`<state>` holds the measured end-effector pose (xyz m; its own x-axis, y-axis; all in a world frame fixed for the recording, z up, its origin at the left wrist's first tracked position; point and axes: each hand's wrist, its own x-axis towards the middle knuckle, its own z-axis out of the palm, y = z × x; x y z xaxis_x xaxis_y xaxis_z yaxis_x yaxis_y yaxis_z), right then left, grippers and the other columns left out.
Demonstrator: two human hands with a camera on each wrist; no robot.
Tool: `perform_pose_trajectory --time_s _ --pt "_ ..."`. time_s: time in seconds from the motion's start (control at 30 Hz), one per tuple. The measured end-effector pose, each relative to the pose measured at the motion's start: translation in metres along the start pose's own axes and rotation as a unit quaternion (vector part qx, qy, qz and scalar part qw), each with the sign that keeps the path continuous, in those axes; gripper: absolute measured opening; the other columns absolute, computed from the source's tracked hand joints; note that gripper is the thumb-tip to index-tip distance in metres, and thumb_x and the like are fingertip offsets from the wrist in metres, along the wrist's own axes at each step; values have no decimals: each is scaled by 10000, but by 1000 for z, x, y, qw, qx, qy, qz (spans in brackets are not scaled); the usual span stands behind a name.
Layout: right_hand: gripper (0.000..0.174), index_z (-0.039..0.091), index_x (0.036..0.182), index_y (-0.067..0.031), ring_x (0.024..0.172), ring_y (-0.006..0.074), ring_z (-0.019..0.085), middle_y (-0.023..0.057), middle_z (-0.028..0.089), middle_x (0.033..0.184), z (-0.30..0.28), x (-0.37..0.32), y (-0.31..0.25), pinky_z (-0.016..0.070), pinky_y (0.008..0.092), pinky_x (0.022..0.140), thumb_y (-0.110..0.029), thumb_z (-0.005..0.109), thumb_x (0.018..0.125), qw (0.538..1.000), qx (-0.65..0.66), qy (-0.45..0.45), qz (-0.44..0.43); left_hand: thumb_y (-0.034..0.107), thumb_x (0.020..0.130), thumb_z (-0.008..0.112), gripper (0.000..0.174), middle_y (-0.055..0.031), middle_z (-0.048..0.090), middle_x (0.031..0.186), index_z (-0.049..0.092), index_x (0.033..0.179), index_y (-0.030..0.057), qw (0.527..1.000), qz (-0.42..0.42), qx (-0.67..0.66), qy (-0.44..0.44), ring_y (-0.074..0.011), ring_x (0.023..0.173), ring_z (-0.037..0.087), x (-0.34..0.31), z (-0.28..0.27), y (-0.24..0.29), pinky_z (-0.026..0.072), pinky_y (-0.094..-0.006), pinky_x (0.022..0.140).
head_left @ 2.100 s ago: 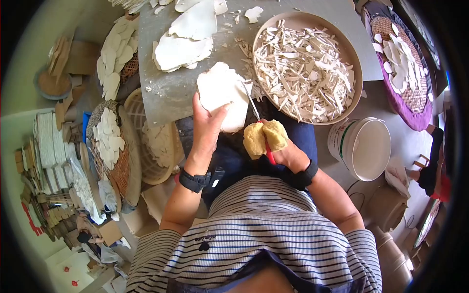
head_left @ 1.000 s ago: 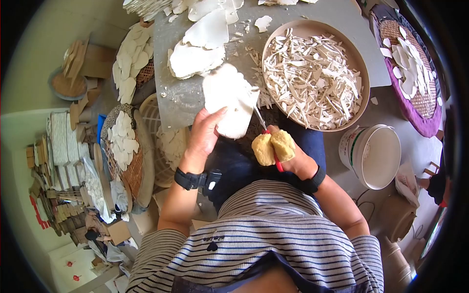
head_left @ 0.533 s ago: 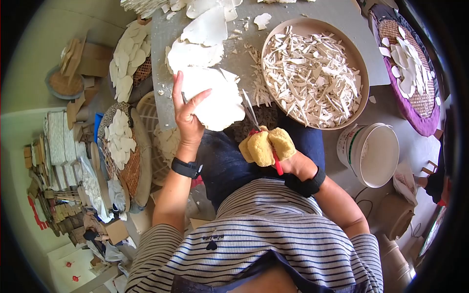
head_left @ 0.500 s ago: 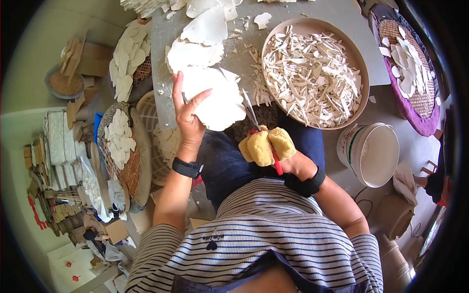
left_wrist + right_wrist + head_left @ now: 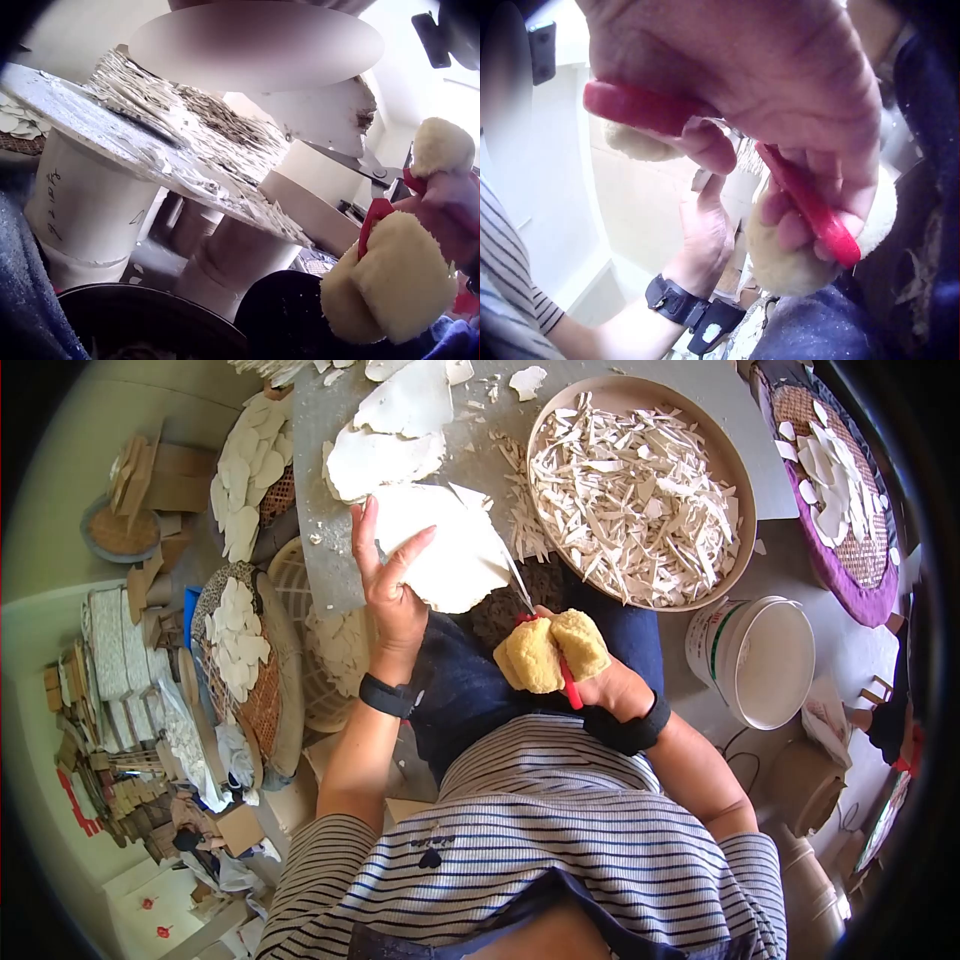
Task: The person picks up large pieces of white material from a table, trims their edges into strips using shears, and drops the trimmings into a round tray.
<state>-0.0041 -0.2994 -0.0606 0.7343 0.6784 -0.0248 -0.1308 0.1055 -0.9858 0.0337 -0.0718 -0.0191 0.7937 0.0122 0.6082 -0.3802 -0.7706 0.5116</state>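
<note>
My left hand [image 5: 396, 600] holds a flat, irregular white sheet [image 5: 450, 550] by its left side, over the table's near edge. One finger points up along the sheet's edge and another digit lies across its face. My right hand [image 5: 612, 688] grips scissors [image 5: 571, 686] with red handles wrapped in thick yellow foam padding [image 5: 537, 657]. Their blades are right at the sheet's right edge. In the left wrist view the scissors' pivot [image 5: 382, 173] shows beside the sheet [image 5: 322, 116]. The right wrist view shows fingers through the red handles [image 5: 817, 206].
A round tray [image 5: 742, 550] heaped with white strips stands on the grey table [image 5: 325, 575], right of stacked white sheets [image 5: 385, 460]. A white bucket [image 5: 770, 660] is on the floor at right. Baskets with white pieces [image 5: 237, 640] stand at left.
My left hand has changed its hold and turned the sheet. The scissors' blades stood apart from the sheet half a second ago and are now at its edge.
</note>
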Motion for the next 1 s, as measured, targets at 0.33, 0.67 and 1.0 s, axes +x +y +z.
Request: perform_pose_trajectory --time_s 0.33,0.67,1.0 --pt "461 391 1282 -65 1086 163 516 68 524 1183 6 -5 15 399 312 977 -110 597 872 990 137 -41 8 110 713 716 272 -86 343 1411 705 974 186 999 -15 -11 -42 -310 1348 227 2 -3 -3 225 -432 1100" --pt "550 425 1245 -63 1055 172 538 71 547 1160 9 -13 20 417 317 938 -143 701 775 970 240 42 26 86 743 680 248 -76 408 1356 704 975 171 1000 -3 -11 -28 -293 1326 262 -4 -4 6 257 -413 1081" --pt "243 556 1074 -62 942 203 570 69 601 1014 -5 -1 26 455 324 842 -152 584 851 992 98 60 48 45 864 586 212 -91 617 1018 554 1060 -28 773 -471 -422 -39 -112 855 601 -17 -6 -3 474 -242 796"
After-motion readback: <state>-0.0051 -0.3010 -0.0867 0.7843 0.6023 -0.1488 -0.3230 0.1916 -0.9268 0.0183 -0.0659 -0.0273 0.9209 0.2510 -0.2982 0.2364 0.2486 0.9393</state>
